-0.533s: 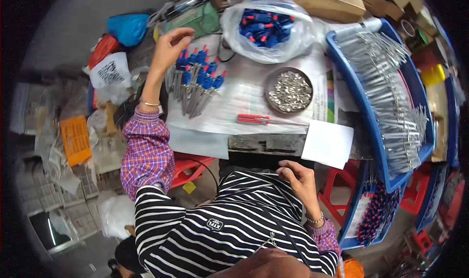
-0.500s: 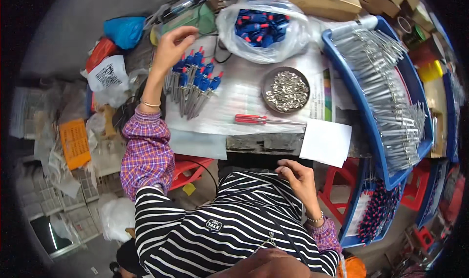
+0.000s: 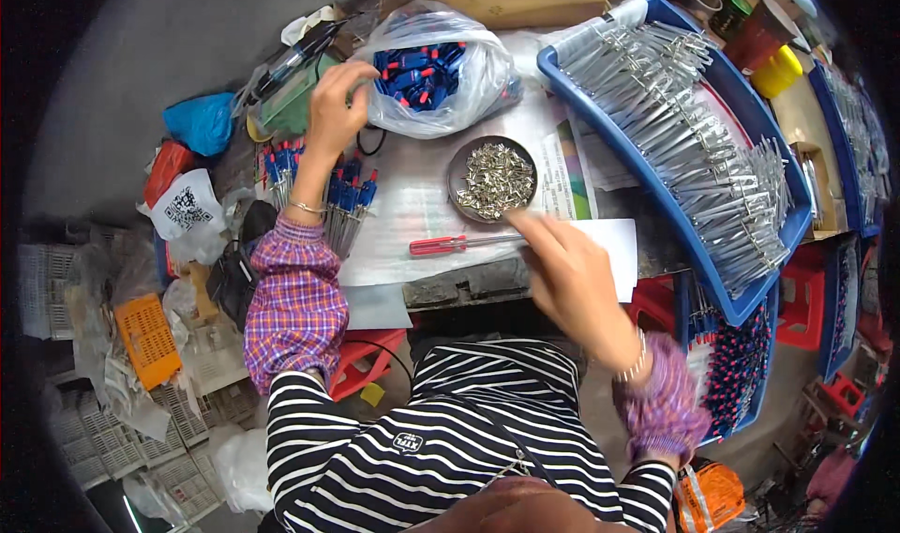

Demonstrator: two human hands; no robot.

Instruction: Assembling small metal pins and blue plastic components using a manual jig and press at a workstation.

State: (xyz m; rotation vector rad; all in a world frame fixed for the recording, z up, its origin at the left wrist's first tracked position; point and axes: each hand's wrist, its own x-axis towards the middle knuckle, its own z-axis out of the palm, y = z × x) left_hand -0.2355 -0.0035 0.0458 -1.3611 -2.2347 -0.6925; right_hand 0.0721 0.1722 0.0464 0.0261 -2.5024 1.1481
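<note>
**Two Bare Hands at Work Over a Crowded Tabletop**

A person's left hand (image 3: 336, 111) reaches to the near-left edge of a translucent white plastic bag (image 3: 486, 88), thumb and curled fingers apart in a loose grip. The bag holds blue plastic pieces with red tips (image 3: 417, 75). The right hand (image 3: 567, 266), blurred, slants over the tip end of a red-handled screwdriver (image 3: 439, 245) and a square of white paper (image 3: 619, 252); whether its grip is closed cannot be told.

A white sheet covers much of the worn grey tabletop (image 3: 469, 285). On it sit blue-capped silver rods (image 3: 352, 200), partly behind the left forearm, and a round dark dish (image 3: 457, 195) of small silvery metal parts (image 3: 495, 179). At right, a long blue plastic tray (image 3: 738, 314) brims with thin silver rods (image 3: 675, 130). A red plastic stool (image 3: 370, 360) stands below, and an orange plastic basket (image 3: 148, 341) lies at left.

A square black code marks a white plastic bag (image 3: 187, 205) at left; a small lettered patch (image 3: 408, 442) shows on the black-and-white striped garment.
</note>
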